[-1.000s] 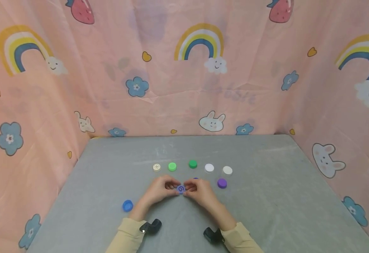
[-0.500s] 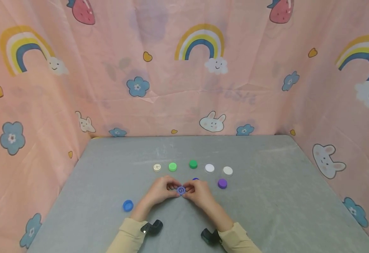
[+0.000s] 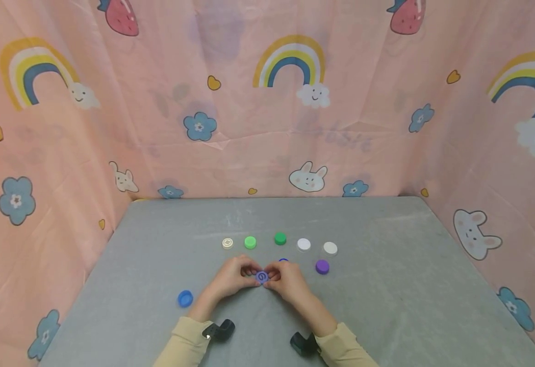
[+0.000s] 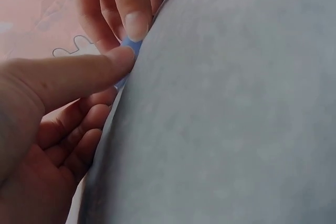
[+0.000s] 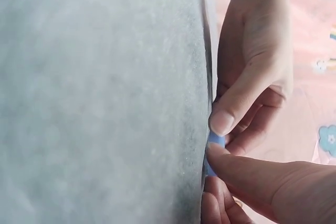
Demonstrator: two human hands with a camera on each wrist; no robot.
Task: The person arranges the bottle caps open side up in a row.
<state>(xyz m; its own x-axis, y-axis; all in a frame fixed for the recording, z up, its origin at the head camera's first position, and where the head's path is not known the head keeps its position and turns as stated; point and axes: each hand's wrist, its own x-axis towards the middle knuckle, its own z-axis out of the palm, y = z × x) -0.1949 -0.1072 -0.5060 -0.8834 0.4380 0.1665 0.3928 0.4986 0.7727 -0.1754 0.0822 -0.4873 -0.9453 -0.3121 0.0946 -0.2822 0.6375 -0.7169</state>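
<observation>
Violet-blue round disc [image 3: 261,277], dark spiral on top, over matte mottled grey tabletop [image 3: 409,285]. From the disc: blue hollow cap [image 3: 185,298] at 8 o'clock, purple cap [image 3: 322,266] at 2, deep-blue cap [image 3: 283,260] at 1, mostly blocked by my right hand [image 3: 290,281]. Left hand [image 3: 233,275] and right both pinch the disc's edge between them, forearms angled in from 7 and 5.

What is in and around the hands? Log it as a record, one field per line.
Left hand: pinches spiral-marked disc
Right hand: pinches same disc, opposite side
Far row, left to right: patterned pale disc, light green cap, dark green cap, white cap, second white cap
Right of hands: purple cap
Left of hands: blue cap
Mostly hidden: blue object beyond right hand
Surface: gray table
</observation>
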